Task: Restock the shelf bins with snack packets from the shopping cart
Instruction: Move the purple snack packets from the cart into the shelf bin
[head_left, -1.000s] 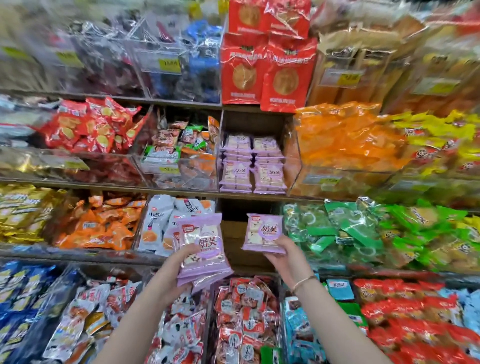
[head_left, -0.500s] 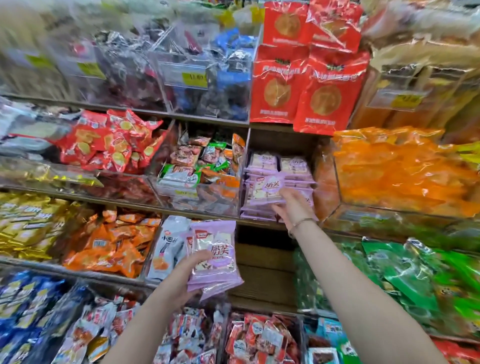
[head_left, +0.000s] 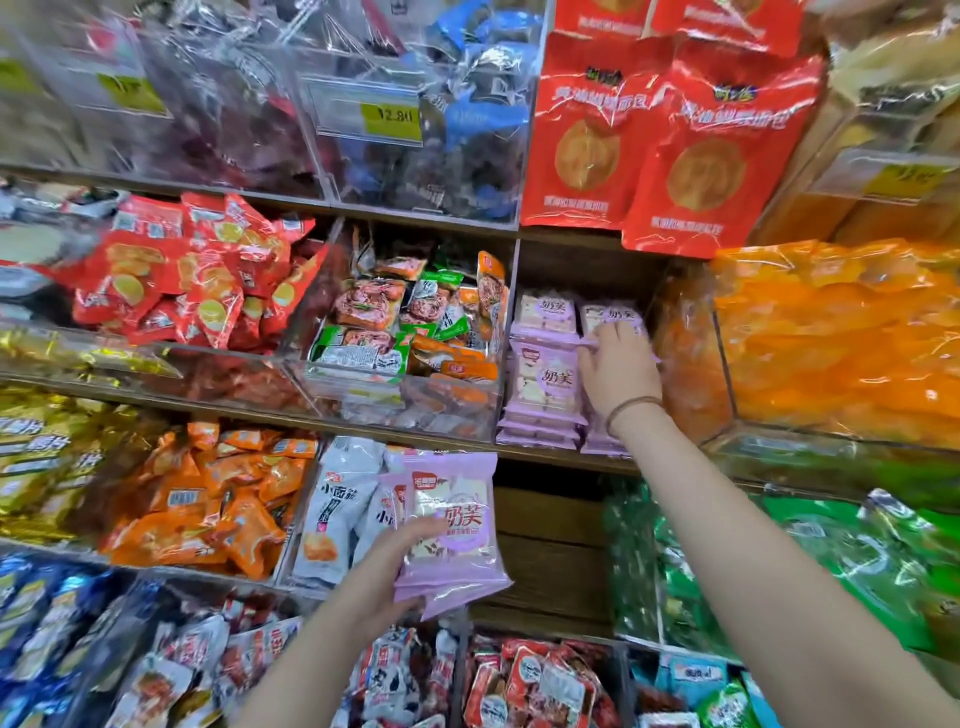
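My left hand (head_left: 382, 574) grips a small stack of purple snack packets (head_left: 460, 551) from below, at chest height in front of the lower shelf. My right hand (head_left: 618, 366) reaches into the middle shelf slot (head_left: 587, 265), where two stacks of the same purple packets (head_left: 545, 382) stand side by side. Its fingers curl over the near edge of the top purple packet (head_left: 615, 313) on the right stack, with the thumb at that packet's left side. The hand and wrist hide most of the right stack. No shopping cart is in view.
A clear bin of mixed pink, green and orange packets (head_left: 410, 332) sits left of the slot. A bin of orange bags (head_left: 831, 338) sits to its right. Large red bags (head_left: 670, 150) hang above, white packets (head_left: 337, 509) lie behind my left hand, and green packets (head_left: 857, 561) fill the lower right.
My right hand carried one purple packet up from beside the held stack to the shelf slot and now has it on the right stack. My left hand stayed low with its stack.
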